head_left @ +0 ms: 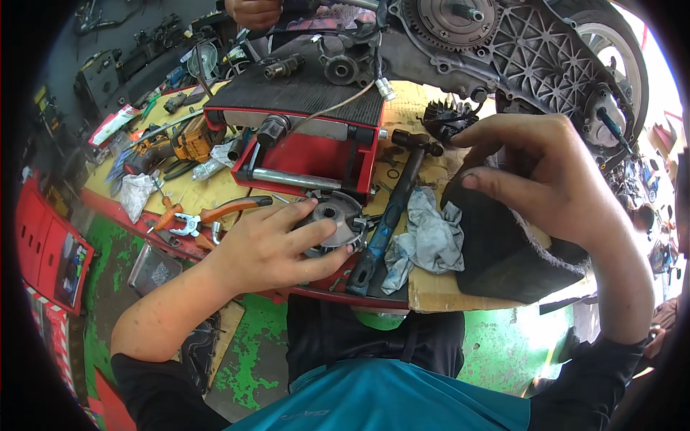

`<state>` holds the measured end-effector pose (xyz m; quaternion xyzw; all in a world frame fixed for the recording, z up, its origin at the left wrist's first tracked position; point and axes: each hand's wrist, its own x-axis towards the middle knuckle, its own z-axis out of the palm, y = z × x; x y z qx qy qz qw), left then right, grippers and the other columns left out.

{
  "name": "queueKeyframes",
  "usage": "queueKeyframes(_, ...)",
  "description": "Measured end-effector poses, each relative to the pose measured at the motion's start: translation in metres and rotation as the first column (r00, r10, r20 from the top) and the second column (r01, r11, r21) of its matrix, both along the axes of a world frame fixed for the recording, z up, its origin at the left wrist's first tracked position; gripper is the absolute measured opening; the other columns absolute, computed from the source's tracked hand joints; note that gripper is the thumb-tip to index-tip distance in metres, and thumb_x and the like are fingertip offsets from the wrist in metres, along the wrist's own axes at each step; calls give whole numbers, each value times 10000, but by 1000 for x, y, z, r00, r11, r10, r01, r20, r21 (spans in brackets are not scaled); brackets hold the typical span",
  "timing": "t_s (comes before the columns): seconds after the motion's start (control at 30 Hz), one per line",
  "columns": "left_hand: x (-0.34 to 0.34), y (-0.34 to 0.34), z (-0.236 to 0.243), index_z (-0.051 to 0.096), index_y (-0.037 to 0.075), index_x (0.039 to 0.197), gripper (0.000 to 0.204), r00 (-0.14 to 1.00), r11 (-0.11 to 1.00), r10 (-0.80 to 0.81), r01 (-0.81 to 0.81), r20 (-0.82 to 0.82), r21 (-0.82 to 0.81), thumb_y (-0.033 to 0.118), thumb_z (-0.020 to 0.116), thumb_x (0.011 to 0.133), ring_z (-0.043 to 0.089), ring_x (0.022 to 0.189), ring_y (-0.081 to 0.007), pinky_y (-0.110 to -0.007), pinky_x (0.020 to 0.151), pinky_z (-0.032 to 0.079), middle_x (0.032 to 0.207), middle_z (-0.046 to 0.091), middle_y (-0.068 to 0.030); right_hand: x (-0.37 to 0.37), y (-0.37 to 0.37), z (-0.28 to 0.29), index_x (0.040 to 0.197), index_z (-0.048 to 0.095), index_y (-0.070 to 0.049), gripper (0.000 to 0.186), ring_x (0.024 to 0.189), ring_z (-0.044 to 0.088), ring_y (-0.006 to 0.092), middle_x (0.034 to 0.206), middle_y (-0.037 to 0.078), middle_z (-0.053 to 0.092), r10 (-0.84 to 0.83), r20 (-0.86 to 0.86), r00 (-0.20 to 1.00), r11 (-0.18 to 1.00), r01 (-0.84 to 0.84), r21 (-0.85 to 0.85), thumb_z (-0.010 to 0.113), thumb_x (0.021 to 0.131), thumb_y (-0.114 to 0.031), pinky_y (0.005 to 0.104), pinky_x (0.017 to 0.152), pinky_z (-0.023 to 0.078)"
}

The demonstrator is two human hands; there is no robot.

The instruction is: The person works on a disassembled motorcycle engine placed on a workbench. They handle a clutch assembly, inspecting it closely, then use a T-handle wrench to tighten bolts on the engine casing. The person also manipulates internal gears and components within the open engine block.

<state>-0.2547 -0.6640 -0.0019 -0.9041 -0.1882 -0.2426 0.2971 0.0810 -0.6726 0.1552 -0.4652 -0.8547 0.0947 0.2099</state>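
My left hand (287,241) lies over a round grey metal plate (343,215) with a splined centre hole, at the table's near edge. Its fingers spread across the plate's face and hold it; the thumb is hidden. Above a dark, open-topped container (503,266) with a fuzzy rim, my right hand (532,169) arches with thumb and index finger apart. Its other fingers are partly hidden, and nothing shows in its grasp. Between the hands lie a hammer (395,208) with a dark handle and a crumpled, stained cloth (435,233).
A red stand (305,172) with a black ribbed top bears metal parts. Orange-handled pliers (233,210), a screwdriver (169,214) and a yellow power tool (190,140) lie left. An engine casing (553,57) stands beyond a finned part (445,122). Another hand (255,11) appears at the top.
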Motion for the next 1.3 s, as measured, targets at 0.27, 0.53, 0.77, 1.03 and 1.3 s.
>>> queueKeyframes(0.27,-22,-21,-3,763,305,1203,376,1000,958,20,-18,5,-288,202,691,848,662,1286,-348,-484,1068,575,1284,635,-35,24,3,-4,1238,738,14,352,955,722,116,1055,96,778,31,-175,984,997,-18,80,823,902,-46,272,833,572)
queueKeyframes(0.53,-28,-33,-17,779,245,1175,379,991,945,84,-45,106,-323,170,757,804,668,1304,-329,-602,1146,504,1246,693,-48,36,3,11,1156,695,-7,315,870,611,86,906,8,652,-139,-214,967,961,184,208,791,940,-214,252,795,500)
queueKeyframes(0.77,-19,-32,19,807,191,973,225,970,990,14,20,243,-139,137,814,755,754,964,-241,-525,1004,598,964,716,-25,68,7,30,1378,496,-44,466,883,612,146,1001,57,593,-178,-245,953,943,94,-321,570,932,-160,318,798,503)
queueKeyframes(1.03,57,16,119,729,90,995,244,898,977,-214,197,384,84,137,878,807,680,760,-289,-420,648,554,860,644,-69,57,47,29,1303,593,11,359,921,654,108,1093,60,674,12,-476,879,992,-70,-103,665,952,23,281,838,574)
queueKeyframes(1.3,168,70,190,693,15,1260,551,836,980,-196,143,512,141,165,898,771,687,1109,-355,-441,960,560,1189,681,-129,32,83,41,1255,621,52,345,985,711,144,1130,101,719,158,-790,593,986,-51,159,771,956,-31,296,849,610)
